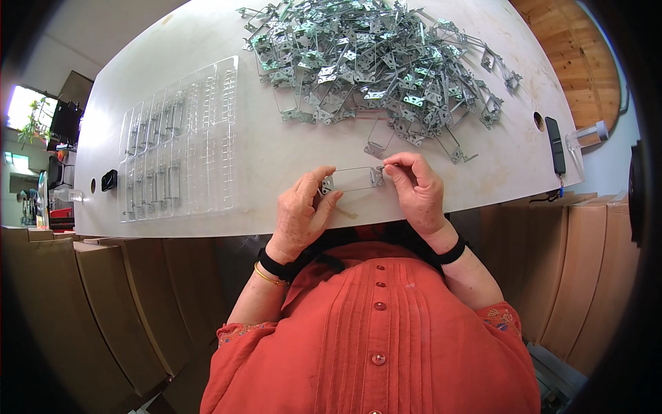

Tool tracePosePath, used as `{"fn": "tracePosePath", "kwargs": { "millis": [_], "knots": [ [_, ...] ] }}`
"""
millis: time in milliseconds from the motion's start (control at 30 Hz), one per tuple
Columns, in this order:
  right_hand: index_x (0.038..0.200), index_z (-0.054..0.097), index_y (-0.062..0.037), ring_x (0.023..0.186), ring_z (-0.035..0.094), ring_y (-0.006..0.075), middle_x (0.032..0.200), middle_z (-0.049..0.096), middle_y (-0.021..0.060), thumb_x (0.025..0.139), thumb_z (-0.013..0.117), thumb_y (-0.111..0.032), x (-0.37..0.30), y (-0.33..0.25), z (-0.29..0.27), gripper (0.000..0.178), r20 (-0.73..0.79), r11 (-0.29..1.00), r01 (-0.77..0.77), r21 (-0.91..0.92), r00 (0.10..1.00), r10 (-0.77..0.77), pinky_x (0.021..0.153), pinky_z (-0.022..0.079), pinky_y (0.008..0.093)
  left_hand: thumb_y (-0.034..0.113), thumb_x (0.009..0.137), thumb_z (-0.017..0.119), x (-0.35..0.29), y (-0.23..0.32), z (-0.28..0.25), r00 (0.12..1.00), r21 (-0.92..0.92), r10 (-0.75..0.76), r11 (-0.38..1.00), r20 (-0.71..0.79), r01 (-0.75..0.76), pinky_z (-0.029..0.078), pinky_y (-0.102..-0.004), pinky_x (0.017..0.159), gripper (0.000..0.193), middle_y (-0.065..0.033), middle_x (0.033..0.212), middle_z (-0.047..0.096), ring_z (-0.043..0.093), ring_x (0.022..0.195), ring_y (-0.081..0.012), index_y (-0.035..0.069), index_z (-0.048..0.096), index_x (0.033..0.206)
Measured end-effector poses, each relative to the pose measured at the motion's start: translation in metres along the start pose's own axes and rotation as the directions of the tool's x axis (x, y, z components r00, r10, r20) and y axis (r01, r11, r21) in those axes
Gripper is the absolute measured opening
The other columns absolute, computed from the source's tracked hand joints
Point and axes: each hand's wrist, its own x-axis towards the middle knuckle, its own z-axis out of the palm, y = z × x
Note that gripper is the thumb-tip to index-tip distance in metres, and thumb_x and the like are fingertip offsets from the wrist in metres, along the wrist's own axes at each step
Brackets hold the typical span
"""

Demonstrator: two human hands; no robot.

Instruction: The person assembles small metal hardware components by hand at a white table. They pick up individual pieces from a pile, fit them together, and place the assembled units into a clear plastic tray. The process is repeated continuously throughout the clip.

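Observation:
Between my two hands, just above the table's near edge, is one metal wire bracket (377, 176): two thin parallel wires joining a small stamped plate at each end. My left hand (303, 207) pinches the plate at its left end between thumb and fingers. At the right end, my right hand (418, 188) has thumb and forefinger closed on the other plate. A large heap of similar metal brackets (372, 62) lies beyond my hands, tangled together. To the left lies a clear plastic tray (210, 162) with narrow slots; several brackets sit in its left slots in two rows.
The white table (276, 165) curves toward me. A dark phone-like object (555, 145) and a clear cup (592, 133) are at the right edge, near a round hole. A small black object (109, 180) lies at the left. Cardboard boxes (117, 303) stand below on both sides.

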Motion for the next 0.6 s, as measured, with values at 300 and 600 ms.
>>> {"fn": "tracePosePath", "kwargs": {
  "millis": [300, 600],
  "knots": [
    [0.109, 0.068, -0.0035, 0.081, 0.069, 0.0152, 0.095, 0.073, 0.007, 0.098, 0.076, 0.0, 0.0005, -0.0025, -0.0004, 0.014, 0.018, 0.998, -0.06, 0.003, 0.998, 0.06, 0.076, 0.056, 0.0283, 0.005, 0.092, 0.082, -0.0006, -0.0007, 0.0006, 1.0, -0.008, -0.005, 1.0, -0.002, 0.005, 0.043, -0.0292, 0.059, 0.04, -0.0049, 0.085, 0.057, 0.047, 0.063, -0.0128, 0.001, 0.07, 0.13],
    [0.108, 0.068, -0.0036, 0.082, 0.07, 0.0171, 0.095, 0.073, 0.0082, 0.097, 0.076, 0.001, 0.0008, -0.0011, 0.001, 0.014, 0.003, 1.0, -0.009, -0.009, 1.0, 0.009, 0.076, 0.056, 0.0292, 0.004, 0.092, 0.081, -0.0004, -0.0012, 0.0004, 1.0, -0.005, -0.001, 1.0, 0.003, 0.001, 0.042, -0.0291, 0.059, 0.041, -0.005, 0.083, 0.056, 0.047, 0.062, -0.013, 0.001, 0.069, 0.13]
  ]
}}
